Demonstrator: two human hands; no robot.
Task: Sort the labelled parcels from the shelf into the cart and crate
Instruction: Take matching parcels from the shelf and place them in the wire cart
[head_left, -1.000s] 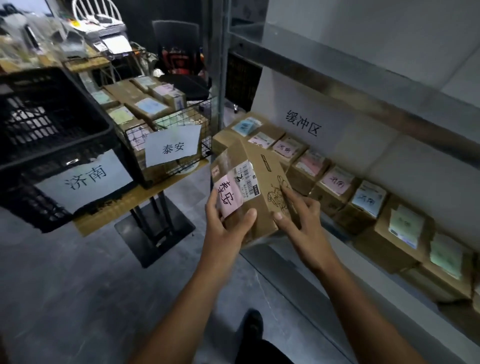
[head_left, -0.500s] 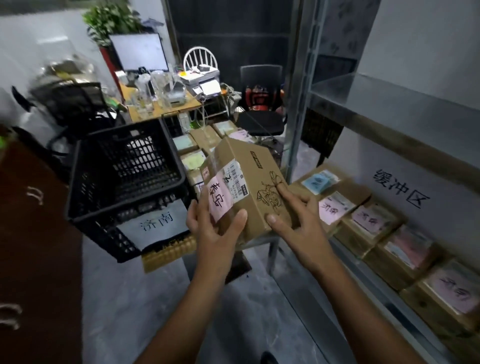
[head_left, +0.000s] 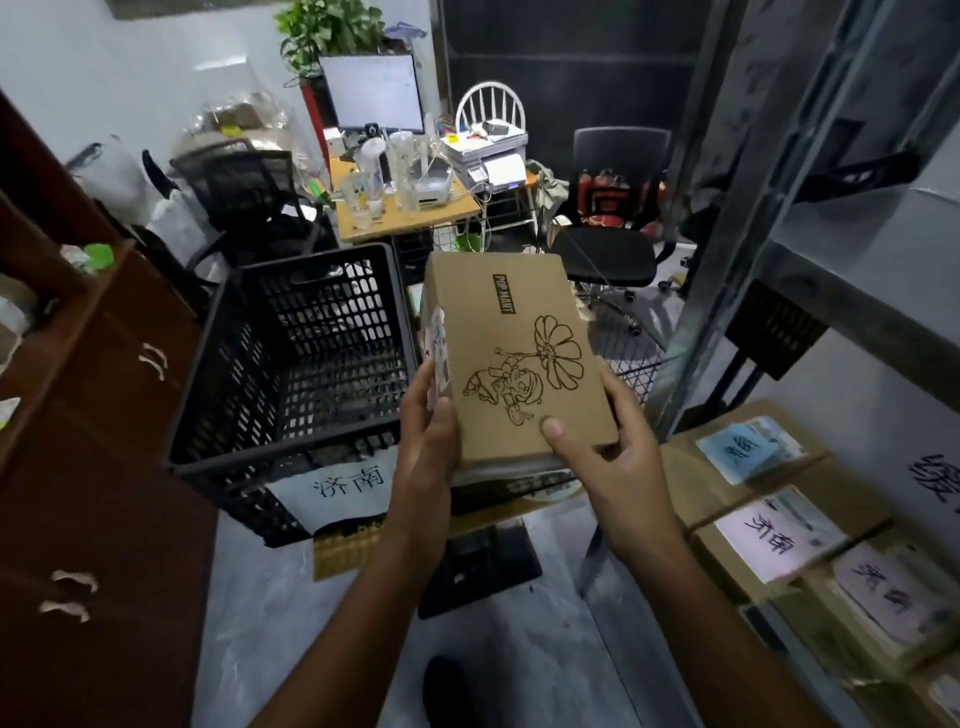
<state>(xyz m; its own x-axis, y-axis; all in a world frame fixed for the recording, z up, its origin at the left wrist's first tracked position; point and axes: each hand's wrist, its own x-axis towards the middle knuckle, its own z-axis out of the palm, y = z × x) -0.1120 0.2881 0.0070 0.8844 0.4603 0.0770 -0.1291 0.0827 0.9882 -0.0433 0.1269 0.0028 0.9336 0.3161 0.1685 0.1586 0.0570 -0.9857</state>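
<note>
Item: brown cardboard parcel with a line-drawn cartoon (head_left: 514, 364), centre frame, beside the black perforated plastic crate (head_left: 311, 332) at left. Your left grip (head_left: 428, 431) clasps its left edge; your right grip (head_left: 613, 460) clasps its lower right corner. Labelled cardboard boxes (head_left: 774, 535): lower right, shelved.

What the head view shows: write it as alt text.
The left hand and right hand hold a brown cardboard parcel with a cartoon drawing beside a black crate signed 济南. Labelled parcels lie on the shelf at right; a cluttered desk stands behind.
</note>
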